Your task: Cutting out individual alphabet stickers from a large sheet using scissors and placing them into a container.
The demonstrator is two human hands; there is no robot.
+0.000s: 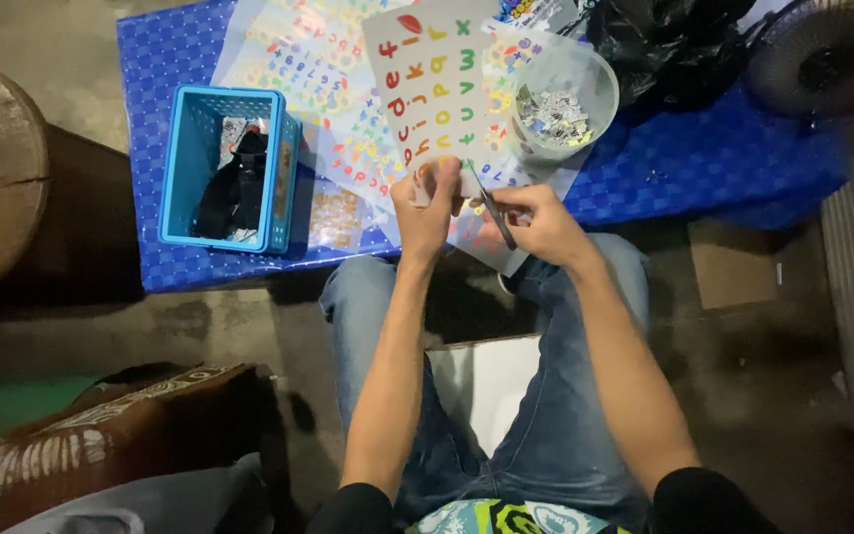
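Observation:
My left hand point(425, 206) pinches the lower edge of a white sticker sheet point(434, 84) covered with colourful letters, held up above the blue table point(684, 163). My right hand point(538, 220) grips thin tweezers point(487, 203) whose tip points at the sheet's bottom edge, close to my left fingers. Both hands hover over my knees at the table's front edge. More sheets of small coloured letter stickers point(313, 74) lie spread beneath.
A clear plastic cup point(565, 94) with small shiny bits stands right of the sheet. A light blue basket point(229, 168) holding a dark strap sits at the left. A black bag point(669, 44) lies at the back right; a fan point(827, 59) beside it. A white box point(491, 386) sits between my legs.

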